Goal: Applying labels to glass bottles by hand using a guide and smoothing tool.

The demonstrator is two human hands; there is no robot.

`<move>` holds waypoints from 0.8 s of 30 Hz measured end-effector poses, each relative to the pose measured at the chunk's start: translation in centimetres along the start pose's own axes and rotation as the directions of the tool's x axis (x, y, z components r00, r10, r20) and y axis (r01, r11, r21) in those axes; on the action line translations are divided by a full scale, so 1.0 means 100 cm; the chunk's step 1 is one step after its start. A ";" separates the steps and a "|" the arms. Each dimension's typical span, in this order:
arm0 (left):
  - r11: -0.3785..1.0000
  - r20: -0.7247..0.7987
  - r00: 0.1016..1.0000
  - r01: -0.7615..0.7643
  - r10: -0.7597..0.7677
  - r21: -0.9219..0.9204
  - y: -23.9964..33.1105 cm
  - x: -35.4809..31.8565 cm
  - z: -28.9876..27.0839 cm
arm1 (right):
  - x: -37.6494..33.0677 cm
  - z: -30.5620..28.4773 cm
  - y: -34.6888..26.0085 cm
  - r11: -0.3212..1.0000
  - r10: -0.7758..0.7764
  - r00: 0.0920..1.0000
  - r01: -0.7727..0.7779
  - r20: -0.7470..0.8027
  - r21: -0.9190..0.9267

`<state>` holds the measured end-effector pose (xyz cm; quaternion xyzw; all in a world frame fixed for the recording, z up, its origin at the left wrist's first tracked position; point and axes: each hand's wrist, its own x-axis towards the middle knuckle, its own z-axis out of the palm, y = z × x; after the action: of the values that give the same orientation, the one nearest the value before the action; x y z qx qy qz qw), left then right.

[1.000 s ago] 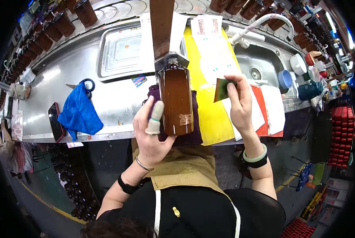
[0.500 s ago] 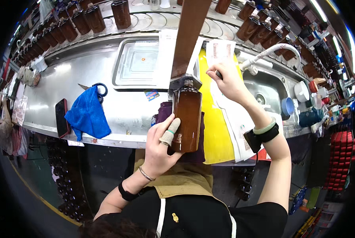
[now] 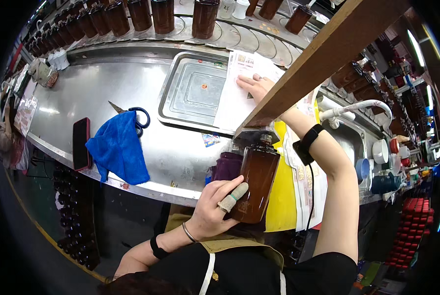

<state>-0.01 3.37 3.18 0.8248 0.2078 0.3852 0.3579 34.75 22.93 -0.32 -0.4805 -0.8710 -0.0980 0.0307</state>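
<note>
My left hand [image 3: 219, 205] is wrapped round the lower side of a brown bottle [image 3: 258, 182] with a cloth cover on one finger. The bottle lies slightly tilted, its neck against a metal bracket [image 3: 259, 132] at the foot of a wooden post [image 3: 323, 61]. Beyond the post, my right hand [image 3: 260, 88] rests on white printed sheets [image 3: 232, 105], two fingertips stretched over the paper. A small dark object [image 3: 250, 96] shows under its palm; its kind is unclear. The post hides part of that wrist.
A metal tray [image 3: 190, 93] lies under the sheets' left edge. Farther left are a blue cloth [image 3: 119, 147], scissors [image 3: 140, 118] and a phone [image 3: 81, 143]. A yellow sheet [image 3: 280, 206] lies right of the bottle, near a sink [image 3: 350, 147] with a tap [image 3: 362, 109]. Brown bottles [image 3: 163, 17] line the back.
My right hand has moved left from above the yellow sheet onto the printed sheets, its fingers stretching out. My left hand keeps its hold on the bottle. The view has shifted and tilted.
</note>
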 end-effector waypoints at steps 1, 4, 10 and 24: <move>1.000 0.000 1.000 0.001 -0.001 -0.013 -0.001 0.000 0.001 | -0.001 -0.001 -0.005 1.000 0.007 0.998 -0.006 0.059 -0.005; 1.000 -0.005 1.000 -0.007 0.007 -0.015 -0.003 0.002 0.002 | -0.019 -0.014 -0.011 0.951 0.053 0.981 -0.107 0.186 0.289; 0.999 -0.006 1.000 -0.024 0.024 -0.036 -0.008 -0.001 0.004 | -0.021 -0.055 -0.027 0.839 0.162 0.949 -0.276 0.270 0.470; 0.999 -0.044 0.999 -0.013 0.011 -0.041 -0.001 0.002 0.007 | -0.050 -0.025 0.011 0.714 0.695 0.710 -0.700 0.112 0.013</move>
<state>0.65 3.20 2.88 0.8099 0.2025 0.4094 0.3679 38.22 18.84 1.56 -0.7768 -0.6280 -0.0313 0.0355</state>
